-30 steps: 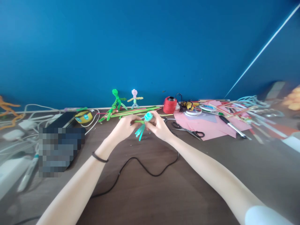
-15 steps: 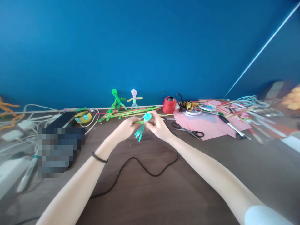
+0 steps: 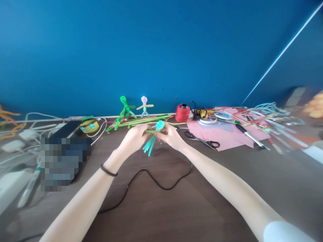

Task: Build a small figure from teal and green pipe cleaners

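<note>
Both hands meet over the dark brown tabletop [image 3: 156, 216]. The right hand [image 3: 172, 136] grips a rounded, turquoise, fuzzy-looking bundle [image 3: 160, 125] between thumb and fingers, its narrow turquoise strips [image 3: 149, 146] fanning out below; the left hand [image 3: 136, 137] pinches a thin, green, fuzzy-looking strand [image 3: 150, 131] that reaches the bundle. Compared with half a second earlier, the bundle is turned — its rounded top appears narrower — and the strips extend lower and farther left. The red, cone-shaped thread spool [image 3: 182, 113] behind stays in place.
</note>
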The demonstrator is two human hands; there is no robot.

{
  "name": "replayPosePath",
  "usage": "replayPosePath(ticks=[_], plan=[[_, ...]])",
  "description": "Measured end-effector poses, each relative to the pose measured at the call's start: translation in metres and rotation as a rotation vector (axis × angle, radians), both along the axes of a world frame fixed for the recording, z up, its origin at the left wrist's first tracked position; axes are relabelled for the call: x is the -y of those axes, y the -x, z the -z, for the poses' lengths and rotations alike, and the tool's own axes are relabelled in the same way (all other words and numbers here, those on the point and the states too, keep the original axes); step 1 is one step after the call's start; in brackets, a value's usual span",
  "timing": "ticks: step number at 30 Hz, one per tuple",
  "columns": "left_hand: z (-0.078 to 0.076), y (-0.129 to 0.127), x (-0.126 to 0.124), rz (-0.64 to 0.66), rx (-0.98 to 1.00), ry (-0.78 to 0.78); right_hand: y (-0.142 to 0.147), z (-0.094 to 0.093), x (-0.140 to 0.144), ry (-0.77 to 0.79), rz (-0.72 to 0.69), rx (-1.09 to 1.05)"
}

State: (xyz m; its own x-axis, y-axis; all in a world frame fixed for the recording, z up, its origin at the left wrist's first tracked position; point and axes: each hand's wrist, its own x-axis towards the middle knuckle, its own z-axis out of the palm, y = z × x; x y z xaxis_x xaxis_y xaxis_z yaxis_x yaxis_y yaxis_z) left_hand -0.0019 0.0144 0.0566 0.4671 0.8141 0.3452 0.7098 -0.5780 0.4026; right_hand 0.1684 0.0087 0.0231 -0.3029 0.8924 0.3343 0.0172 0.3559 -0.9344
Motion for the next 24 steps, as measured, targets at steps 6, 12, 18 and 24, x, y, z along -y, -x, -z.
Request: replayPosePath(ticks=[6,12,18,24], plan=[[0.0017,-0.0016,0.0004,-0.039,-0.071,-0.055,-0.0024,-0.0031,0.0009,-0.002,0.046,0.130],[0.0023,-0.0020,0.0010,-0.085,-0.118,-0.067,-0.0043,-0.0020,-0.0009,0.014,0.009,0.154],[0.0038,-0.0023,-0.0001,-0.076,-0.104,0.001,-0.0034,-0.0025,-0.0004,-0.021,-0.005,0.152],[0.0077,0.0006,-0.0036,0.038,-0.083,-0.011,-0.0027,-0.0023,-0.0003,-0.032,0.000,0.164]])
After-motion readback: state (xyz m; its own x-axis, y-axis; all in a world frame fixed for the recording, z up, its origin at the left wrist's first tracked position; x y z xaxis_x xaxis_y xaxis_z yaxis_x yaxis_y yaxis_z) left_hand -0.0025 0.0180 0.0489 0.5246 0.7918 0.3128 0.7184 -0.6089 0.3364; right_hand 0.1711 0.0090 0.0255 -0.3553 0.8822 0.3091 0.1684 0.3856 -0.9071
